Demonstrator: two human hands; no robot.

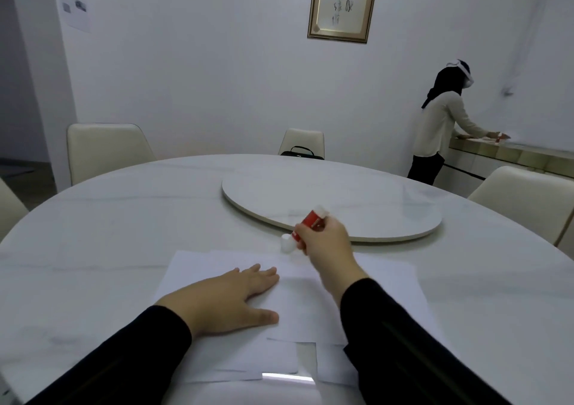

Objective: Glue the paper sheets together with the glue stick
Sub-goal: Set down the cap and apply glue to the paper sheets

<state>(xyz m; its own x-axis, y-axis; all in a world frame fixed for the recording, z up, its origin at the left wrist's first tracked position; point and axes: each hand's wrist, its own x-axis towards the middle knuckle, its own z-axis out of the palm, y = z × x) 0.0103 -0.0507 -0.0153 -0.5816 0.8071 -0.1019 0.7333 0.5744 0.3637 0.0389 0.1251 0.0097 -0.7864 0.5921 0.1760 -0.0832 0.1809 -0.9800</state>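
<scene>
Several white paper sheets (298, 308) lie overlapping on the round white table (124, 218) in front of me. My left hand (230, 299) lies flat on the sheets, fingers straight, pressing them down. My right hand (326, 243) grips a red glue stick (306, 227) with white ends. The stick is tilted, its lower white tip just above or touching the far edge of the top sheet. I cannot tell whether a cap covers that tip.
A round white turntable (332, 205) sits just beyond the sheets. Cream chairs (105, 149) ring the table, one with a black bag (301, 152). A person (441, 125) stands at a counter (509, 153) at the right wall.
</scene>
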